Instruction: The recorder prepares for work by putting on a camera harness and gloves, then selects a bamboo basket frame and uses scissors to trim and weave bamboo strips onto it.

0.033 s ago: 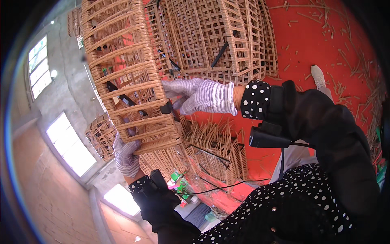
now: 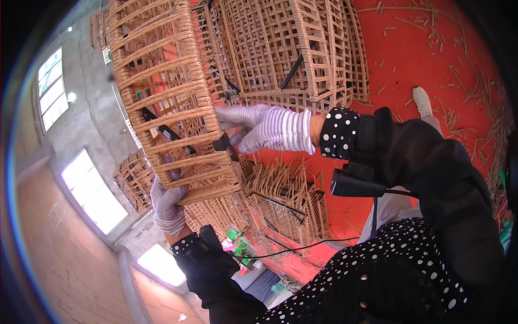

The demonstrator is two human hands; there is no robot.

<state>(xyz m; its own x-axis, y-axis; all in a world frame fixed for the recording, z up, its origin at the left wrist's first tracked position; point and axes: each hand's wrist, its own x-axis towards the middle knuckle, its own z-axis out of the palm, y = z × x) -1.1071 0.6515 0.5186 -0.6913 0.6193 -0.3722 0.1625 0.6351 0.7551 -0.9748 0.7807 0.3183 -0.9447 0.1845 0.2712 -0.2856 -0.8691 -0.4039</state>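
Observation:
A tan woven wicker basket (image 2: 167, 102) with an open slatted side is tilted up in front of me at the upper left. My left hand (image 2: 169, 208), in a striped glove, is closed around its lower corner, thumb on the near rim and some fingers behind the weave. At its right edge is my right hand (image 2: 270, 127), in a matching glove. Those fingers are closed on the side beside a small black corner piece (image 2: 221, 143); their tips are partly hidden. Black strips (image 2: 167, 131) show inside the basket.
More woven baskets (image 2: 270, 48) stand beyond on the red floor (image 2: 396, 59). Below my right hand is an unfinished basket (image 2: 286, 200) with loose upright ends. Cane scraps (image 2: 450, 116) litter the right side. A black cable (image 2: 302, 248) crosses near my body. Windows (image 2: 94, 189) line the left wall.

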